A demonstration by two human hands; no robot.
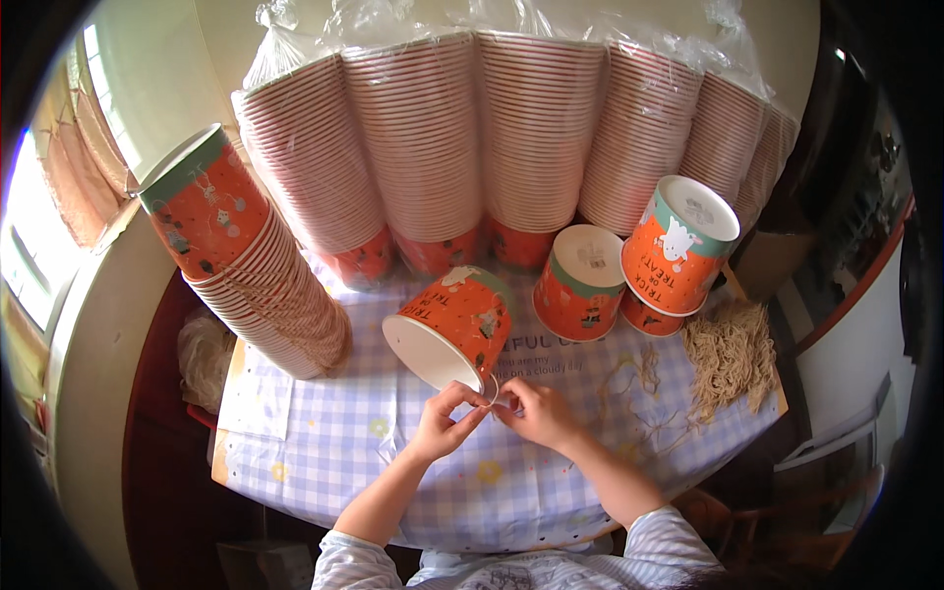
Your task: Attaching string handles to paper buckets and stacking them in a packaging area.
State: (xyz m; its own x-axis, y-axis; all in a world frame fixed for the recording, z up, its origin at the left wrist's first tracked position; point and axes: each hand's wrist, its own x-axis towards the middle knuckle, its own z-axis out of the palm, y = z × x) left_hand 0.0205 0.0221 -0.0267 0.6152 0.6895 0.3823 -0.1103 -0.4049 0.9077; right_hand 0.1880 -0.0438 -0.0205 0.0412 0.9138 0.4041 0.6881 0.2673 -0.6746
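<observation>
An orange paper bucket (pixel 470 313) with a green band lies tilted on its side in the middle of the table, its white mouth turned toward me and to the left. A thin pale string (pixel 496 389) loops at the bucket's rim. My left hand (pixel 450 421) is closed in a pinch on the string right at the rim. On the other side my right hand (pixel 537 415) also pinches the string, its fingertips almost meeting the left ones. The exact shape of the string between the fingertips is too small to make out.
Tall stacks of nested buckets (pixel 418 138) in clear plastic line the back. A leaning stack (pixel 265 280) stands at left. Upside-down buckets (pixel 580 285) (pixel 680 241) sit to the right, near a beige string heap (pixel 730 359). Loose strands lie on the checked tablecloth (pixel 344 452).
</observation>
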